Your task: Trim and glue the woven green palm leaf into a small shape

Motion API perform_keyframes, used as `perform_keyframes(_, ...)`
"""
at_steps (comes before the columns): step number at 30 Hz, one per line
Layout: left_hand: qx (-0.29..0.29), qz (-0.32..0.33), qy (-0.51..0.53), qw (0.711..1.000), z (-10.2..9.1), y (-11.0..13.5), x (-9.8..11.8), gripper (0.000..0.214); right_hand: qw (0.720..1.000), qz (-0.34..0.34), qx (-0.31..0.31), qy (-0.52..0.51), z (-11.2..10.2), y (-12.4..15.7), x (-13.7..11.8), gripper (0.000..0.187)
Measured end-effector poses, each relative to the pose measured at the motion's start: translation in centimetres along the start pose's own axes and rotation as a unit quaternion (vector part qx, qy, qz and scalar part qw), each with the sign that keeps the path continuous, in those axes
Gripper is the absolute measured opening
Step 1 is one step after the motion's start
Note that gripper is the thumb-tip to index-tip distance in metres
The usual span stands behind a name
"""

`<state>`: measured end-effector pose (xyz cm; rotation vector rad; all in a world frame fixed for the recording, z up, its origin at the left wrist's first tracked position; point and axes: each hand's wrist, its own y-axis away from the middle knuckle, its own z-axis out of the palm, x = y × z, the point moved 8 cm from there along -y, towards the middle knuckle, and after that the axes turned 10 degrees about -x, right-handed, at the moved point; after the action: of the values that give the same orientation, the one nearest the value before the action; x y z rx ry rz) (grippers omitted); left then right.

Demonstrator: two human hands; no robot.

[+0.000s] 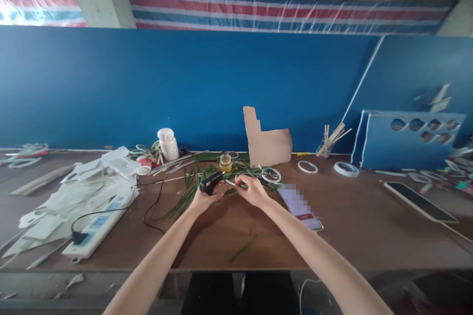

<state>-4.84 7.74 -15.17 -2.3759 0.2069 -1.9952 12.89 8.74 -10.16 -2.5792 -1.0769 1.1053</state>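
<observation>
My left hand is wrapped round a black hot glue gun, whose nozzle points right, towards the other hand. Close beside it, my right hand has its thumb and fingers pinched together at a thin white ring, which is partly hidden. Long green grass blades lie under and around both hands. Just behind them stands a small jar of yellowish stuff. Another white ring, with green strips at it, lies right of my right hand.
Left are a power strip, white scraps, a black cord and a white bottle. A phone lies right, with tape rolls beyond. Cardboard leans on the blue partition; sticks stand nearby.
</observation>
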Motion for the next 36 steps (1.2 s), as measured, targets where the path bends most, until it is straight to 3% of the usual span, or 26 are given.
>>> perform_keyframes(5, -0.062, 0.039, -0.052, 0.996, 1.7, -0.4, 1.2, 0.036, 0.996, 0.021, 0.010, -0.083, 0.3, -0.6, 1.0, 0.006)
perform_keyframes(10, 0.010, 0.012, -0.094, 0.995, 1.1, -2.5, 0.4, 0.021, 0.979, 0.059, 0.062, -0.184, 0.5, -1.5, 4.0, 0.017)
perform_keyframes(14, 0.065, 0.009, -0.043, 0.997, 0.6, -4.2, -0.2, 0.026, 0.927, 0.111, 0.144, -0.329, 0.3, -1.4, 7.5, 0.029)
perform_keyframes(16, 0.093, 0.006, -0.005, 0.996, 0.3, -4.6, -0.5, 0.029, 0.906, 0.117, 0.141, -0.381, 0.8, -1.3, 8.2, 0.031)
perform_keyframes(20, 0.129, 0.009, 0.031, 0.991, -0.3, -4.4, -0.8, 0.034, 0.898, 0.109, 0.094, -0.417, 2.2, -1.1, 7.6, 0.036)
perform_keyframes(25, 0.135, -0.008, 0.035, 0.990, -0.5, -3.8, -1.0, 0.037, 0.903, 0.126, 0.089, -0.402, 2.8, -0.9, 7.3, 0.036)
perform_keyframes(30, 0.119, 0.033, 0.079, 0.989, -0.5, -3.9, -0.4, 0.038, 0.946, 0.127, 0.129, -0.269, 0.9, -0.2, 7.5, 0.027)
perform_keyframes(36, 0.065, 0.071, 0.091, 0.991, -0.4, -3.8, 0.9, 0.034, 0.990, 0.087, 0.061, -0.093, 0.5, -0.2, 4.5, 0.011)
